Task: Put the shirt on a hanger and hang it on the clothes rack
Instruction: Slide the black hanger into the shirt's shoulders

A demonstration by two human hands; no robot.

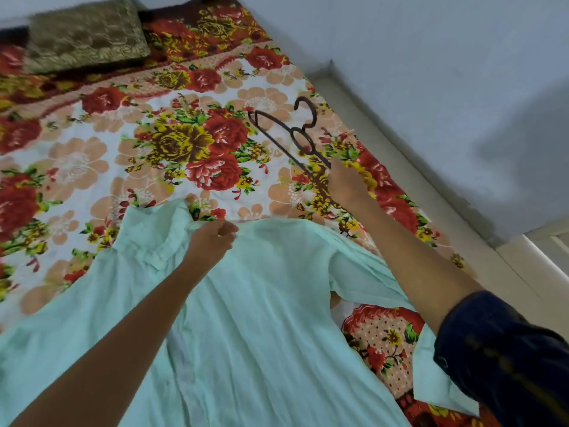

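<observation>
We are wearing a dark navy sleeve point(505, 359) with a faint, blurred pattern, covering our right arm above the elbow. Our forearms are showing bare, and our left hand point(212, 241) and right hand point(346, 184) are wearing nothing visible.

The shirt point(261, 318) is pale mint green, thin and a little wrinkled. It lies spread flat on the flowered bed sheet point(101, 167), with its collar end at 12 o'clock and one sleeve going out toward 4 o'clock. The hanger point(292, 140) is dark and thin, with a curled hook. It is lifted over the sheet, at 1 o'clock from the collar, its hook pointing to 12 o'clock.
</observation>
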